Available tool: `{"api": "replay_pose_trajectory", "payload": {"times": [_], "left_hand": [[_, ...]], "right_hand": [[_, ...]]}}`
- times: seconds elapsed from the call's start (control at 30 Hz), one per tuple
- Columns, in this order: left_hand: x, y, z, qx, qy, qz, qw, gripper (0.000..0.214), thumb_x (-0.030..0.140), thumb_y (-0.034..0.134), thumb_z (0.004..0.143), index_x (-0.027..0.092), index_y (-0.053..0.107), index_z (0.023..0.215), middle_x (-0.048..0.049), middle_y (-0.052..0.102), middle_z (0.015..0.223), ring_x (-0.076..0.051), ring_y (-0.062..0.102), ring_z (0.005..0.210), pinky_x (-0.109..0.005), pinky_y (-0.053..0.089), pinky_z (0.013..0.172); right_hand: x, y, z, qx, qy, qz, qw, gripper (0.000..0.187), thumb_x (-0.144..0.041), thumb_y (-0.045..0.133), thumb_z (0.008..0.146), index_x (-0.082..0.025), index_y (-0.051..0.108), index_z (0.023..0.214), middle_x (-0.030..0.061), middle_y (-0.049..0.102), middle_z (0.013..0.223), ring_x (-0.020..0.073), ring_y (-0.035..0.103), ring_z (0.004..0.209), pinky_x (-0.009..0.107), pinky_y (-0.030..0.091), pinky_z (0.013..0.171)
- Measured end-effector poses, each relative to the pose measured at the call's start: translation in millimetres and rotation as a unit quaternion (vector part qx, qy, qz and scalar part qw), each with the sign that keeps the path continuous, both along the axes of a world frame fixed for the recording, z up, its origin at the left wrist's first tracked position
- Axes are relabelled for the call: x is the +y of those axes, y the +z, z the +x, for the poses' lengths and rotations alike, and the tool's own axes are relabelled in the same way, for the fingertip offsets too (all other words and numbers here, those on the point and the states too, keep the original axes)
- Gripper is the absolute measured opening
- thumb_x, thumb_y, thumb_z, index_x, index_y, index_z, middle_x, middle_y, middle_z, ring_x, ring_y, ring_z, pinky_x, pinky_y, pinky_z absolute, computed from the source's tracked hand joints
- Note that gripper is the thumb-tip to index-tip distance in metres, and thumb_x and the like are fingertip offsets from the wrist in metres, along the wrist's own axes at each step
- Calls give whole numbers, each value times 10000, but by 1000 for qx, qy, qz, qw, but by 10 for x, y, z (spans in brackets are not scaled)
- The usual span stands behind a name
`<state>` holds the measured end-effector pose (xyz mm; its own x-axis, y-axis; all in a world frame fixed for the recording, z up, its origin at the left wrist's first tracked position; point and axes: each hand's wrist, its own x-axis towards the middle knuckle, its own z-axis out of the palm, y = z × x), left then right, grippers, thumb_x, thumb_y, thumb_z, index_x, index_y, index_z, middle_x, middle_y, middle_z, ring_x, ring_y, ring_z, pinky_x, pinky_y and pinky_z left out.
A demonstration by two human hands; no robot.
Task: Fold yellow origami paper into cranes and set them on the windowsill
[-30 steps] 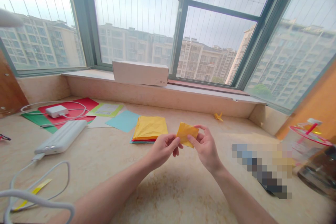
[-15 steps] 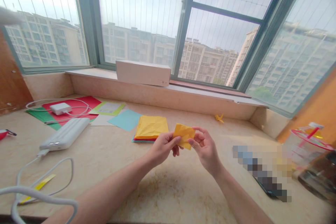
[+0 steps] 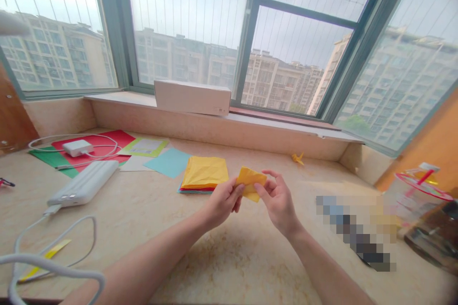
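Both hands hold one small yellow paper [image 3: 251, 184] in the air, a little above the table [image 3: 232, 257], near its middle. The left hand [image 3: 223, 200] pinches the paper's left edge between thumb and forefinger, and its other fingers are curled in. The right hand [image 3: 277, 199] pinches the right edge in the same way, with its other fingers loosely bent.

Just behind the paper lies a stack [image 3: 204, 173] of coloured sheets with yellow on top, and a blue sheet [image 3: 168, 162] is beside it. Further left are a power bank [image 3: 84, 188] and a charger [image 3: 77, 147] on a red sheet [image 3: 107, 140]. A cable [image 3: 53, 267] loops at the near left. A small yellow folded figure [image 3: 297, 158] sits near the sill, well apart from the hands. Nothing stands between the hands and the stack.

A white box [image 3: 191, 97] on the sill has a small label, too small to read.
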<state>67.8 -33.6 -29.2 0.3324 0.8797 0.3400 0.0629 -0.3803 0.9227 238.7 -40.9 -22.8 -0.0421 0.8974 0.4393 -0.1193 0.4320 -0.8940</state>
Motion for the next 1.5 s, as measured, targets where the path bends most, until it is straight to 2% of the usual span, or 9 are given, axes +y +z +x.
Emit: {"api": "replay_pose_trajectory", "payload": {"times": [0.1, 0.17, 0.27, 0.47, 0.67, 0.87, 1.13, 1.33, 1.5], "left_hand": [[-2, 15, -19, 6, -11, 0, 1000, 302, 431, 429, 953, 186, 513, 797, 61, 478, 496, -77, 420, 415, -193, 309, 432], [-14, 42, -26, 14, -26, -3, 1000, 297, 425, 443, 947, 181, 519, 797, 58, 485, 492, -79, 425, 416, -194, 308, 428], [-32, 87, -22, 9, -43, -9, 999, 285, 425, 463, 933, 176, 507, 802, 51, 507, 538, -80, 452, 435, -191, 329, 428], [-34, 107, -29, 10, -16, -17, 1000, 275, 416, 489, 913, 160, 522, 816, 34, 547, 630, -72, 485, 471, -181, 353, 445], [-53, 133, -68, 41, -86, -52, 994, 330, 471, 532, 889, 152, 557, 808, 31, 552, 593, -75, 474, 474, -176, 327, 439], [-45, 132, -93, 35, -106, -54, 992, 335, 473, 536, 896, 142, 578, 869, 27, 544, 613, -81, 495, 514, -175, 354, 470], [-29, 115, -105, 54, -89, -32, 994, 314, 442, 542, 899, 142, 588, 821, 52, 475, 572, -70, 438, 486, -171, 312, 451], [-32, 145, -112, 20, -70, -28, 997, 332, 460, 563, 882, 135, 606, 933, 46, 478, 636, -69, 410, 502, -182, 297, 452], [-26, 179, -101, 17, -25, -32, 999, 354, 492, 576, 863, 141, 609, 893, 62, 449, 543, -77, 393, 473, -186, 280, 447]], "right_hand": [[4, -6, 10, -9, 41, -13, 999, 586, -356, 718, 797, -253, 414, 1287, 53, 715, 968, 208, 688, 874, 352, 555, 786], [16, -19, 20, -20, 48, -29, 998, 569, -351, 734, 782, -232, 453, 1261, 74, 715, 1018, 216, 685, 913, 359, 545, 824], [36, -36, 26, -24, 30, -44, 998, 444, -364, 731, 785, -213, 515, 1141, 67, 723, 973, 214, 689, 882, 334, 544, 792], [31, -19, 51, -54, 41, -38, 997, 492, -370, 695, 817, -257, 435, 1219, 16, 704, 894, 182, 668, 762, 307, 533, 704], [40, -14, 96, -79, 12, -10, 997, 412, -334, 754, 761, -249, 541, 1103, 27, 636, 985, 187, 648, 880, 298, 530, 754], [27, -36, 88, -51, 75, -42, 995, 325, -335, 723, 798, -241, 514, 1029, 13, 655, 897, 161, 656, 748, 281, 532, 672], [42, -41, 89, -53, 85, -23, 995, 373, -333, 728, 793, -274, 515, 1094, 4, 638, 947, 173, 663, 829, 301, 544, 730], [38, -48, 94, -73, 61, -11, 995, 333, -357, 696, 821, -272, 538, 1101, 13, 662, 925, 173, 664, 816, 295, 538, 729], [28, -25, 102, -98, 43, 6, 994, 483, -341, 693, 820, -279, 505, 1260, 37, 659, 1024, 188, 666, 895, 329, 538, 797]]}}
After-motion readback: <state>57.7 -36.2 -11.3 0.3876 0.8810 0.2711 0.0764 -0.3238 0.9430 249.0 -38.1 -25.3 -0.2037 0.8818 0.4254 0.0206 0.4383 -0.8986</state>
